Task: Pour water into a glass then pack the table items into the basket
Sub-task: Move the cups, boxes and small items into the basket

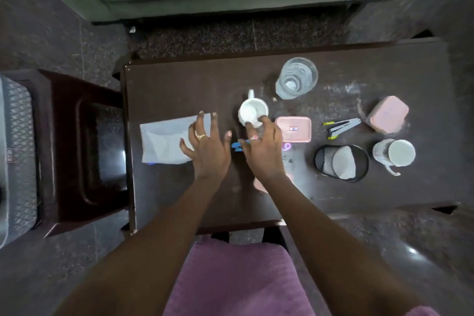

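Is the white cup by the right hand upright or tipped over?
Upright. The white cup stands mouth up, its inside showing.

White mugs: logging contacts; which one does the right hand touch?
The central mug beside the water glass; fingertips of the right hand meet its rim. The other mug sits far right, untouched.
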A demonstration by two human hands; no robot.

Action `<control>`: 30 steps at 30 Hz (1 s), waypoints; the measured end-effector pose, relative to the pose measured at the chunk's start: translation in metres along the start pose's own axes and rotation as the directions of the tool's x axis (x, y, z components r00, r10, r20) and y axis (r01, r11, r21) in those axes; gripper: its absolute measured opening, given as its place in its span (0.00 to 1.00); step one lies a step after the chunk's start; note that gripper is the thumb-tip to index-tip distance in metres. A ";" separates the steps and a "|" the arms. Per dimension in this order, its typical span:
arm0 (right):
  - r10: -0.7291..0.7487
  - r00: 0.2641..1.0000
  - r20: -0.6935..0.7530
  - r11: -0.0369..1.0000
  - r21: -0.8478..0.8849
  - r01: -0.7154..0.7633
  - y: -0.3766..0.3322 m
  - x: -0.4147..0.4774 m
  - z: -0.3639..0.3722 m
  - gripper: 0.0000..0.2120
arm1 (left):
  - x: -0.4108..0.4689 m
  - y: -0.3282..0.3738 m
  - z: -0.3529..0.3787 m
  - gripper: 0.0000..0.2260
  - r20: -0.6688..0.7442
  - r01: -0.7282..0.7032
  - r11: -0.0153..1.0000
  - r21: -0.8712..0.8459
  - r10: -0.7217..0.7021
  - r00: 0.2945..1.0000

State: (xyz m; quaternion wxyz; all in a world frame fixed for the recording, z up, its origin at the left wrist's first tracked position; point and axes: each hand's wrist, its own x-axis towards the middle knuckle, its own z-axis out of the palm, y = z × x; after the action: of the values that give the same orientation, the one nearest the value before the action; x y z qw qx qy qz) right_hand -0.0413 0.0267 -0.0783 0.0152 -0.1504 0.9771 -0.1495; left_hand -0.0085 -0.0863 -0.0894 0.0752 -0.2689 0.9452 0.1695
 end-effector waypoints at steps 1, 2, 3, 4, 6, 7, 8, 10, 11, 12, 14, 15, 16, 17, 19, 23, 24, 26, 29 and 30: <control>0.036 0.999 -0.025 0.999 -0.032 -0.037 0.015 -0.004 -0.007 0.22 | -0.002 0.015 -0.001 0.22 0.013 -0.042 0.999 -0.007 0.042 0.999; 0.085 0.995 -0.045 0.995 -0.056 -0.087 0.031 -0.008 -0.016 0.24 | -0.004 0.031 -0.002 0.21 0.023 -0.089 0.996 -0.011 0.089 0.996; 0.142 0.988 -0.056 0.986 -0.077 -0.146 0.046 -0.013 -0.023 0.27 | -0.005 0.044 -0.003 0.21 0.030 -0.129 0.992 -0.007 0.129 0.991; 0.213 0.976 -0.051 0.972 -0.094 -0.217 0.060 -0.017 -0.031 0.30 | -0.007 0.057 -0.004 0.22 0.034 -0.162 0.987 0.001 0.161 0.986; 0.364 0.931 0.005 0.923 -0.131 -0.361 0.085 -0.026 -0.044 0.36 | -0.009 0.079 -0.006 0.22 0.044 -0.190 0.982 0.007 0.189 0.981; 0.428 0.903 0.040 0.895 -0.160 -0.417 0.097 -0.031 -0.049 0.38 | -0.009 0.089 -0.006 0.22 0.047 -0.198 0.980 0.004 0.197 0.979; 0.482 0.872 0.086 0.866 -0.195 -0.460 0.107 -0.035 -0.052 0.40 | -0.008 0.096 -0.006 0.22 0.045 -0.205 0.979 -0.003 0.205 0.978; 0.568 0.800 0.194 0.818 -0.247 -0.520 0.123 -0.043 -0.059 0.44 | -0.005 0.111 -0.006 0.22 0.036 -0.234 0.972 -0.024 0.235 0.971; 0.593 0.767 0.246 0.802 -0.264 -0.536 0.129 -0.045 -0.062 0.45 | -0.003 0.117 -0.006 0.23 0.029 -0.251 0.968 -0.028 0.251 0.967; 0.604 0.743 0.288 0.796 -0.271 -0.541 0.133 -0.048 -0.063 0.44 | -0.001 0.123 -0.005 0.23 0.022 -0.268 0.963 -0.024 0.269 0.963; 0.604 0.718 0.347 0.797 -0.243 -0.553 0.137 -0.051 -0.065 0.41 | 0.005 0.133 -0.004 0.26 0.014 -0.289 0.957 -0.022 0.289 0.957; 0.603 0.712 0.360 0.796 -0.206 -0.570 0.140 -0.052 -0.066 0.40 | 0.011 0.138 -0.003 0.27 0.007 -0.290 0.957 -0.029 0.290 0.957; 0.601 0.713 0.360 0.794 -0.167 -0.584 0.144 -0.050 -0.069 0.39 | 0.018 0.144 -0.003 0.29 0.000 -0.281 0.959 -0.036 0.282 0.960; 0.595 0.724 0.349 0.796 -0.136 -0.590 0.147 -0.048 -0.071 0.38 | 0.026 0.150 -0.003 0.31 -0.001 -0.269 0.962 -0.037 0.270 0.963; 0.559 0.769 0.310 0.826 -0.126 -0.549 0.152 -0.043 -0.078 0.35 | 0.042 0.160 -0.003 0.37 0.025 -0.255 0.967 -0.020 0.255 0.967; 0.436 0.872 0.222 0.899 -0.143 -0.413 0.163 -0.015 -0.098 0.35 | 0.072 0.181 0.001 0.48 0.163 -0.271 0.962 0.026 0.263 0.951; 0.409 0.890 0.202 0.912 -0.126 -0.391 0.166 -0.004 -0.104 0.35 | 0.078 0.187 0.002 0.51 0.205 -0.266 0.963 0.029 0.255 0.945; 0.372 0.907 0.197 0.928 -0.091 -0.361 0.172 0.021 -0.115 0.36 | 0.086 0.196 0.003 0.53 0.290 -0.251 0.968 0.022 0.234 0.928; 0.309 0.925 0.219 0.951 -0.044 -0.307 0.176 0.060 -0.122 0.37 | 0.091 0.206 0.004 0.50 0.365 -0.217 0.976 -0.019 0.209 0.907; 0.288 0.928 0.236 0.957 -0.035 -0.288 0.177 0.074 -0.121 0.38 | 0.093 0.208 0.005 0.49 0.373 -0.194 0.980 -0.045 0.197 0.907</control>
State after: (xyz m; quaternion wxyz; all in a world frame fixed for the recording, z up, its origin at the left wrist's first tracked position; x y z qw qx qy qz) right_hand -0.1719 0.2003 -0.0137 0.1542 -0.0225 0.9797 -0.1264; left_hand -0.1976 0.0368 -0.0577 0.2362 -0.1359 0.9348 0.2278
